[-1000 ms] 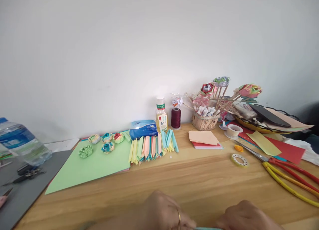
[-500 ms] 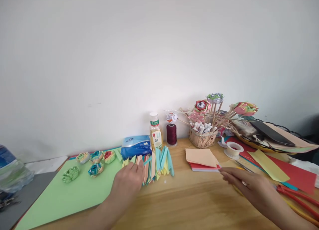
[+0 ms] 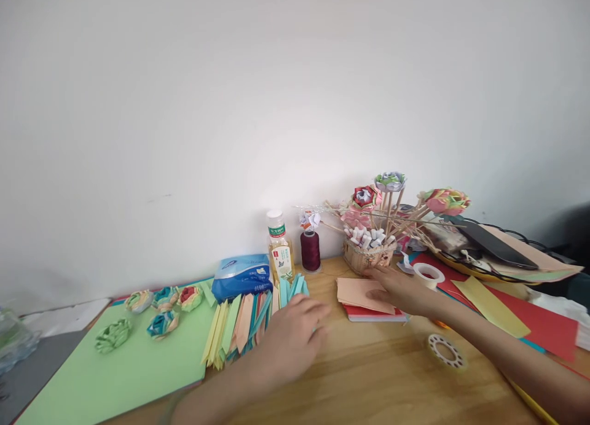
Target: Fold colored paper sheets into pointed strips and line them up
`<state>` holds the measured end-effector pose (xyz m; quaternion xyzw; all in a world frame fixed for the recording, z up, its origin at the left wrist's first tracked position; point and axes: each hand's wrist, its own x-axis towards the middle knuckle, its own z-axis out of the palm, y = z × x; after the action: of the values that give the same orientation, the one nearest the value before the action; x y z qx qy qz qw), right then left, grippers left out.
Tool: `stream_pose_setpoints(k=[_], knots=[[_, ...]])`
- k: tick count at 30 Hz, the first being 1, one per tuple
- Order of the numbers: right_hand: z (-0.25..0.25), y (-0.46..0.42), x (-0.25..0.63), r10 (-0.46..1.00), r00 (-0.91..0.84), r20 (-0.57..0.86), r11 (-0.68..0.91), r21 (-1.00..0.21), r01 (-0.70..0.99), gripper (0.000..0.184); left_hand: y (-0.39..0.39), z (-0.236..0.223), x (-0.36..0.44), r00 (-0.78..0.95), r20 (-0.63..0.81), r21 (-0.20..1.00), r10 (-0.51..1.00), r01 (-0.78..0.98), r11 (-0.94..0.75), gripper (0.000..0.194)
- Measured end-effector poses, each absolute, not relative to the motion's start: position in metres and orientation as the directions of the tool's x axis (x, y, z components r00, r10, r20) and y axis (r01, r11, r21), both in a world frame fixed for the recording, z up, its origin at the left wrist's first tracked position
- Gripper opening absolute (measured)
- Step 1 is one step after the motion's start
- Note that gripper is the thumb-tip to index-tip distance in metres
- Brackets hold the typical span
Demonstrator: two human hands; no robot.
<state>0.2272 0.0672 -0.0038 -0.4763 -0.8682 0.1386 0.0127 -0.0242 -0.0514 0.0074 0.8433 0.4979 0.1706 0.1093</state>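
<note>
My left hand (image 3: 295, 333), fingers stretched out, hovers at the right end of a row of folded paper strips (image 3: 239, 323) in yellow, green, peach and blue. It hides some of the blue strips. My right hand (image 3: 399, 290) reaches over a small stack of peach paper sheets (image 3: 357, 292). Its thumb rests on the top sheet, and its spread fingers extend past the back right edge toward the basket. Red and white sheets (image 3: 373, 316) lie beneath the peach ones. A roll of clear tape (image 3: 446, 351) lies on the table below my right forearm.
Folded paper flowers (image 3: 162, 323) sit on a green sheet (image 3: 106, 382) at left. Behind stand a tissue pack (image 3: 242, 276), a bottle (image 3: 281, 256), a thread spool (image 3: 310, 252) and a basket (image 3: 366, 258) of flowers on sticks. A white roll (image 3: 428, 274) and coloured paper (image 3: 530, 317) lie right.
My right hand has moved left and away from me onto the peach paper stack, uncovering the tape roll. My left hand has shifted right along the strips, and its fingers have opened. The view has shifted slightly.
</note>
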Motion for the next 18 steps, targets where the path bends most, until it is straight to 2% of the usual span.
stream_pose_setpoints(k=[1,3,7,10,14,18], knots=[[-0.004,0.067,0.227,0.829,-0.542,-0.138,0.501,-0.249,0.829,0.05,-0.042,0.008,-0.016,0.416,0.149,0.419,0.897,0.795,-0.439,0.035],[-0.004,0.064,0.229,0.818,-0.543,-0.19,0.497,-0.241,0.833,0.053,-0.02,0.007,-0.001,0.388,0.065,0.467,0.919,0.803,-0.371,0.044],[-0.001,0.06,0.23,0.797,-0.537,-0.276,0.492,-0.218,0.843,0.057,0.023,-0.003,0.024,0.442,-0.037,0.453,0.896,0.806,-0.379,0.072],[0.003,0.062,0.228,0.8,-0.505,-0.325,0.472,-0.181,0.863,0.06,0.04,-0.012,0.038,0.509,-0.154,0.419,0.847,0.81,-0.41,0.085],[0.007,0.061,0.222,0.788,-0.475,-0.393,0.454,-0.152,0.878,0.057,0.039,-0.012,0.048,0.501,-0.238,0.353,0.832,0.843,-0.406,0.075],[0.011,0.046,0.218,0.81,-0.461,-0.361,0.443,-0.137,0.886,0.043,0.025,-0.003,0.05,0.448,-0.258,0.319,0.856,0.876,-0.362,0.065]])
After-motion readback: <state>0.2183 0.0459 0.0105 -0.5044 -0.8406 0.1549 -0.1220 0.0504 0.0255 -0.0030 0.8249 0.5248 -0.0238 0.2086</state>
